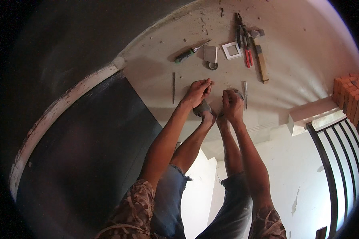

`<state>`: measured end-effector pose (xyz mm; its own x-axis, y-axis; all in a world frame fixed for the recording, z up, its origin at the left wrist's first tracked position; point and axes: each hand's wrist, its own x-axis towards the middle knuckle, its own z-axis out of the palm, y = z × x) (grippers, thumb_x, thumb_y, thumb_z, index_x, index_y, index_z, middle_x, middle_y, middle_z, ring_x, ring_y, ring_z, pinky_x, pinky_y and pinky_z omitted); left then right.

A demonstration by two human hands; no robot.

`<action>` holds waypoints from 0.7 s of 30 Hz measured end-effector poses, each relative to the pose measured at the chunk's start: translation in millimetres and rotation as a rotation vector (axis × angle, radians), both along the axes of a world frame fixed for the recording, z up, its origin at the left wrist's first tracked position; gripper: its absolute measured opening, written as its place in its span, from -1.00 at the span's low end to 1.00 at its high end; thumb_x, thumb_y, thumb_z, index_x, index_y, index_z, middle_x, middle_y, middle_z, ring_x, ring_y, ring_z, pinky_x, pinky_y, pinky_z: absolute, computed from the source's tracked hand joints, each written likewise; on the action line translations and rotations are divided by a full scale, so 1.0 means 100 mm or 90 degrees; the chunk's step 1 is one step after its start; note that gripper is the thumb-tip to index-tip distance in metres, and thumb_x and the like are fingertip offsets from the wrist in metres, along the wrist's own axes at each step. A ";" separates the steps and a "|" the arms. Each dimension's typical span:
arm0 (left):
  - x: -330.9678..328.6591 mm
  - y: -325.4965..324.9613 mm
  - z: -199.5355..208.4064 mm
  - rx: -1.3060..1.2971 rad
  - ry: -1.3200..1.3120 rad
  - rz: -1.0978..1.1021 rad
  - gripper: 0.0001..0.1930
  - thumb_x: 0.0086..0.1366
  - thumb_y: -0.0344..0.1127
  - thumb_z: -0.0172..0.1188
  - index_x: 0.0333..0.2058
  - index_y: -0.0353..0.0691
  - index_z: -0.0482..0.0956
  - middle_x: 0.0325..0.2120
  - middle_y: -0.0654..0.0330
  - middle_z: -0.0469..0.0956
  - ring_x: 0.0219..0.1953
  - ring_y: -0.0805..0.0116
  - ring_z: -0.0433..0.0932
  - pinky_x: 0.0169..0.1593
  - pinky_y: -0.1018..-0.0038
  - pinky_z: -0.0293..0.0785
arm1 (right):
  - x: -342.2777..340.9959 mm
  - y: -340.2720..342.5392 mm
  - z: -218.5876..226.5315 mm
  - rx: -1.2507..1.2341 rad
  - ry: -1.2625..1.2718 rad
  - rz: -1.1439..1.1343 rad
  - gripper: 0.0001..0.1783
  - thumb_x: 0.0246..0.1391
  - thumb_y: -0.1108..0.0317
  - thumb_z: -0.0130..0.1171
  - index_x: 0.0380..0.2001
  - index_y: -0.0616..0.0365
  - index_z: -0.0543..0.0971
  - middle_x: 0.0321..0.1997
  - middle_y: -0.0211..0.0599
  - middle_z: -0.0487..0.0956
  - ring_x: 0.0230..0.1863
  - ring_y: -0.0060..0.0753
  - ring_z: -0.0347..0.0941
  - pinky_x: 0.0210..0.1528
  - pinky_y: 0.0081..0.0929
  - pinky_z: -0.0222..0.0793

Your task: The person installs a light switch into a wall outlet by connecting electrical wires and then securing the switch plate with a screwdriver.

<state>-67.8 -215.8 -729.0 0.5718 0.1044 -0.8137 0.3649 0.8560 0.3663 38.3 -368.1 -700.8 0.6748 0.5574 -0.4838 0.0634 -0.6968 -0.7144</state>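
Note:
My left hand [198, 93] is raised above my left foot, its fingers curled into a pinch; anything between the fingertips is too small to make out. A short gap away, my right hand [233, 104] is above my right foot, fingers also bent together, and what they may hold is hidden. Beyond the hands on the floor lie a black tape roll [212, 65], a white square plate [210, 53] and a white square frame [232, 50]. A slim metal rod [245, 95] lies right of my right hand, and a thin dark rod [173, 88] left of my left hand.
A screwdriver [186, 54] lies farther left. At the far right are red-handled pliers [248, 56], a dark-handled tool [239, 30] and a wooden-handled hammer [262, 63]. Stacked bricks [349, 93] and a metal railing [327, 159] stand at right; a dark panel [87, 143] borders the left.

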 end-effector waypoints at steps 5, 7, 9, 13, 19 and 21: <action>-0.26 0.23 0.63 0.322 0.081 -0.234 -0.53 0.43 0.05 -0.05 -0.44 -0.24 0.51 -0.65 0.38 0.34 -0.53 0.58 0.30 -0.44 0.58 0.21 | -0.24 0.35 0.52 0.115 0.225 -0.085 -0.75 0.19 0.27 0.12 -0.25 0.25 0.60 -0.44 -0.09 0.62 -0.36 -0.25 0.60 -0.23 -0.37 0.44; -0.27 0.20 0.97 0.425 0.053 -0.263 -0.52 0.45 0.03 -0.09 -0.45 -0.28 0.49 -0.67 0.30 0.38 -0.56 0.53 0.30 -0.46 0.49 0.27 | -0.28 0.41 0.86 0.167 0.252 -0.083 -0.74 0.18 0.28 0.14 -0.22 0.27 0.60 -0.42 -0.07 0.62 -0.35 -0.28 0.60 -0.22 -0.37 0.44; -0.28 0.14 1.43 0.482 0.077 -0.214 -0.51 0.45 0.02 -0.11 -0.43 -0.33 0.48 -0.65 0.11 0.44 -0.54 0.39 0.42 -0.41 0.39 0.35 | -0.34 0.54 1.32 0.176 0.266 -0.069 -0.74 0.16 0.30 0.18 -0.20 0.29 0.60 -0.41 -0.06 0.63 -0.35 -0.28 0.59 -0.20 -0.37 0.44; -0.26 0.04 2.29 0.575 0.102 -0.255 -0.41 0.45 0.13 -0.18 -0.44 -0.34 0.51 -0.65 0.14 0.43 -0.53 0.35 0.40 -0.38 0.30 0.35 | -0.29 0.57 2.19 0.189 0.253 -0.059 -0.74 0.19 0.36 0.15 -0.15 0.33 0.60 -0.32 -0.19 0.64 -0.28 -0.48 0.55 -0.18 -0.52 0.44; -0.06 0.12 3.77 0.621 0.008 -0.212 -0.46 0.48 0.06 -0.21 -0.42 -0.32 0.48 -0.64 0.20 0.41 -0.54 0.40 0.40 -0.41 0.38 0.34 | 0.05 0.51 3.50 0.266 0.152 0.033 -0.85 0.19 0.42 0.14 -0.33 0.33 0.57 -0.35 -0.23 0.64 -0.31 -0.46 0.55 -0.20 -0.51 0.45; 0.13 0.33 4.35 0.513 0.004 -0.187 -0.52 0.49 0.03 -0.19 -0.29 -0.25 0.54 -0.63 0.32 0.36 -0.52 0.56 0.35 -0.43 0.52 0.31 | 0.27 0.63 3.85 0.316 0.138 -0.020 -0.85 0.19 0.42 0.14 -0.30 0.31 0.57 -0.39 -0.28 0.63 -0.38 -0.54 0.52 -0.28 -0.57 0.42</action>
